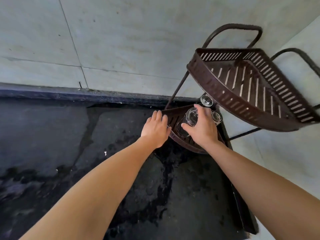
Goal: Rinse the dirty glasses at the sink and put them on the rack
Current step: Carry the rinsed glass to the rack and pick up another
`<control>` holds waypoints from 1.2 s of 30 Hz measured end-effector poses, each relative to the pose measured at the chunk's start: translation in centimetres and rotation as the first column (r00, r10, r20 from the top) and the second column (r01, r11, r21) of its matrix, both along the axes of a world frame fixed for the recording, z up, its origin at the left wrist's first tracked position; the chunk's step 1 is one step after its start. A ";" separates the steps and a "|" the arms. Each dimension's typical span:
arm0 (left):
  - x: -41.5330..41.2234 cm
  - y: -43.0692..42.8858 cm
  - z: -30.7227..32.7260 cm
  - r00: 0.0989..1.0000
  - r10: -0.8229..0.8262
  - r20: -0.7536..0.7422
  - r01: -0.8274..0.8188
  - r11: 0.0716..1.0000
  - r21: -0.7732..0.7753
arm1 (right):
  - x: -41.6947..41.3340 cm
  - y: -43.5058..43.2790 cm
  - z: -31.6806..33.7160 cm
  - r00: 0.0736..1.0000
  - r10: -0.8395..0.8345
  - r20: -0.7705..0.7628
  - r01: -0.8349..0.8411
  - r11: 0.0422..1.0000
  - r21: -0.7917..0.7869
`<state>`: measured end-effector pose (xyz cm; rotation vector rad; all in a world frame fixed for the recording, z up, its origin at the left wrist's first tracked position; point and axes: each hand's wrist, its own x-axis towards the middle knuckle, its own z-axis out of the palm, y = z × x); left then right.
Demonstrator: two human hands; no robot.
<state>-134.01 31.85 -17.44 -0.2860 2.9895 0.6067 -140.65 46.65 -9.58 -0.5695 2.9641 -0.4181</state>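
A dark brown two-tier corner rack (pixel 245 108) stands in the wall corner on a wet black counter. On its lower shelf (pixel 174 116) my right hand (pixel 204 127) grips a clear glass (pixel 189 118) from above, thumb on its near side. Two more clear glasses stand on that shelf, one at the back (pixel 206 100) and one to the right (pixel 216 117), partly hidden by my hand. My left hand (pixel 155 129) rests on the front left rim of the lower shelf, fingers nearly straight. The upper shelf holds nothing.
The black stone counter (pixel 86 153) is wet, with puddles and streaks in front of the rack. Pale tiled walls (pixel 103 40) meet behind the rack. The rack's upper tier overhangs the lower shelf on the right.
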 end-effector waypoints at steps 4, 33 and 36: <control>-1.8 0.0 -3.1 0.998 0.042 0.037 -0.044 0.998 0.034 | -2.5 -1.3 -3.0 1.000 0.013 0.003 -0.013 0.998 0.054; 15.8 -2.4 9.5 0.979 0.191 0.072 -0.150 0.913 -0.379 | 6.5 -1.1 3.9 0.820 0.573 -0.023 -0.518 0.757 0.398; 21.8 -3.7 12.3 0.954 0.293 0.066 -0.237 0.869 -0.434 | 9.9 -3.4 5.4 0.763 0.646 -0.028 -0.596 0.720 0.356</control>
